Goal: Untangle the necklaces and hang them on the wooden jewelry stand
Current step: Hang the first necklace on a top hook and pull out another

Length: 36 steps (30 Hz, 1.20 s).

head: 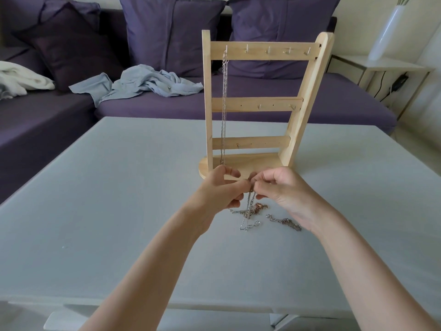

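Pinching a silver chain [249, 204] together, left hand [223, 187] and right hand [278, 187] lift it off the tangled necklaces [257, 215] on the grey table [95, 187]. One necklace [224, 103] hangs on the wooden stand [256, 105].

This is a home living room, shown by the deep purple fabric sofa [238, 101] with matching purple cushions [171, 32], crumpled pale blue cloth [148, 83] and a white blanket [19, 78] left on it, a tall white vase [387, 32] on a pale side table [391, 65], and the low grey bench [95, 211] before it.
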Tool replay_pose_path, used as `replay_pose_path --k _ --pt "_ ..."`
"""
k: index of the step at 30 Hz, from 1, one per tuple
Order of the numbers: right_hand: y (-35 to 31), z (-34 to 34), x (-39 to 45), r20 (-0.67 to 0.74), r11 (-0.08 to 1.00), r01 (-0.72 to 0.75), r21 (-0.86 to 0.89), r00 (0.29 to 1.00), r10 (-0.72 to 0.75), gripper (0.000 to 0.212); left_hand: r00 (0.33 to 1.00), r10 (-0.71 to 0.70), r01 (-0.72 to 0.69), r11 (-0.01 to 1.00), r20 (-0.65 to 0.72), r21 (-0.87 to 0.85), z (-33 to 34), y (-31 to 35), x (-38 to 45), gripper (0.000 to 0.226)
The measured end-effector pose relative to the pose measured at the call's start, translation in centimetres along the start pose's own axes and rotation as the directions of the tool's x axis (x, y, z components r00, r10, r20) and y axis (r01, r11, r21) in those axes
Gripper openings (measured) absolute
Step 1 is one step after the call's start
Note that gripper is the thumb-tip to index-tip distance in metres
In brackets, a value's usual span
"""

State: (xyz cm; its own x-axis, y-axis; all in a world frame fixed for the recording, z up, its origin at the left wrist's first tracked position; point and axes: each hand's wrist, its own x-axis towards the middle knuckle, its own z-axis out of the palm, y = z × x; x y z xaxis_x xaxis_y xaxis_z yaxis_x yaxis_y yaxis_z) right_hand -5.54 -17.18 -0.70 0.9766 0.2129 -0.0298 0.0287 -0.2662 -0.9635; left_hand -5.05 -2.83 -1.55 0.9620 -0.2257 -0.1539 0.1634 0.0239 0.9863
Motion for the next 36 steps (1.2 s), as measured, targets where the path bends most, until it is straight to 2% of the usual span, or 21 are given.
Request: replay_pose_path --k 6,9,11,14,17,22,26,30,33,36 --pt "0.06 -0.70 -0.16 0.037 0.997 -0.032 -0.073 0.999 0.034 0.013 0.990 0.043 -0.062 0.989 0.134 0.138 -0.29 0.23 -0.20 0.019" --pt "-0.01 -0.83 -0.14 0.034 0.985 -0.074 -0.153 0.996 0.080 0.012 0.993 0.089 -0.111 0.929 0.078 0.354 0.00 0.22 -0.16 0.020" --pt "0.17 -0.92 -0.08 0.001 0.986 -0.071 -0.153 0.997 0.072 0.008 0.989 0.142 -0.144 0.924 0.032 0.355 -0.01 0.11 -0.02 0.018" --pt "0.13 -0.89 -0.14 -0.045 0.999 -0.009 -0.039 0.999 0.007 0.002 0.983 0.181 -0.171 0.959 -0.027 0.227 -0.36 0.14 0.17 0.017" --pt "0.09 -0.82 -0.12 -0.054 0.997 0.041 0.065 0.998 -0.037 0.011 0.982 0.185 -0.180 0.980 -0.047 0.083 -0.46 0.20 0.06 0.018" --pt "-0.08 -0.47 -0.15 -0.082 0.995 0.075 0.058 0.994 -0.070 0.018 0.974 0.217 -0.211 0.972 -0.061 0.102 -0.39 0.29 -0.11 0.025" --pt "-0.18 -0.38 -0.18 -0.070 0.997 0.068 0.046 0.995 -0.064 0.020 0.985 0.170 -0.170 0.984 -0.001 0.051 -0.53 0.06 -0.01 0.030" --pt "-0.03 -0.28 -0.18 -0.058 0.995 0.027 0.091 0.998 -0.022 0.022 0.983 0.178 -0.185 0.951 0.052 0.247 -0.43 -0.16 0.13 0.032" --pt "-0.14 -0.65 -0.18 -0.066 0.968 0.021 0.251 0.998 -0.005 0.022 0.971 0.221 -0.239 0.876 0.092 0.418 -0.29 -0.37 0.12 0.031" --pt "-0.30 -1.00 -0.26 -0.067 0.910 0.018 0.414 0.998 0.011 0.019 0.970 0.236 -0.237 0.869 0.058 0.434 -0.23 -0.53 0.04 0.025"
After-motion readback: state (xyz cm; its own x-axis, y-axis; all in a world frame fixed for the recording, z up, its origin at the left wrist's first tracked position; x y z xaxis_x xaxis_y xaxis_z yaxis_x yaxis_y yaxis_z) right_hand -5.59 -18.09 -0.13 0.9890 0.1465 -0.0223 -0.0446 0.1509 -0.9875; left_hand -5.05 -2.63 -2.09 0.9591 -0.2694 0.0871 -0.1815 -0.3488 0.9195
